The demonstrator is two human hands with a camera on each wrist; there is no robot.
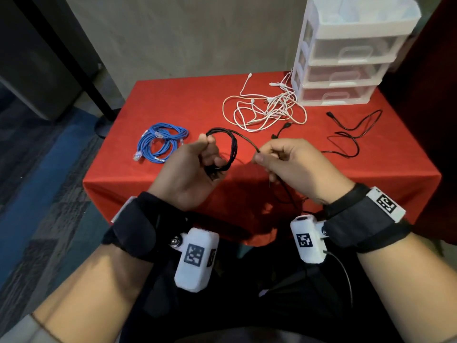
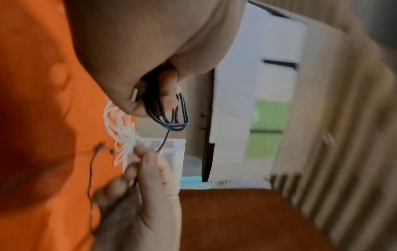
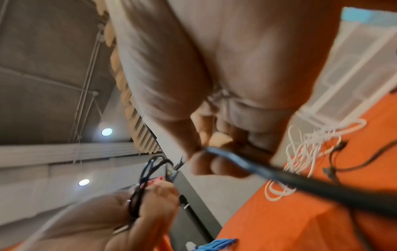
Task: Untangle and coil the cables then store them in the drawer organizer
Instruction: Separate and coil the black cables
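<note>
- We hold a black cable [image 1: 232, 147] in both hands, up above the front part of the red tablecloth [image 1: 178, 107], not resting on it.
- Part of it is already wound into a few loops; those loops hang from our left hand [image 1: 190, 169].
- Left hand grip: fingers curled round the loop bundle, thumb and fingertips pinching it near the top. The left wrist view shows the loops [image 2: 171, 117] passing between the curled fingers, and one metal plug end lies in the palm.
- A single strand runs from the loops across to our right hand [image 1: 294, 164].
- Right hand grip: thumb and forefinger pinch that strand, the other fingers are curled in. The right wrist view is blurred but shows the strand [image 3: 257, 166] leaving the pinch.
- Below the right hand the rest of the black cable drops toward the table's front edge; where it ends we cannot tell.
- Blue cable [image 1: 160, 142]: coiled, lying on the cloth to the left of our left hand, clear plugs visible.
- White cables [image 1: 267, 107]: a loose tangle at the back of the table, just beside the drawer organizer [image 1: 346, 53].
- Drawer organizer: white frame, translucent drawers, stands at the back right corner; the drawers that show are all pushed in.
- Second black cable [image 1: 351, 137]: lies uncoiled on the cloth at the right, in front of the organizer, well apart from our hands.
- Both wrists carry black straps with white camera modules [image 1: 195, 261].
</note>
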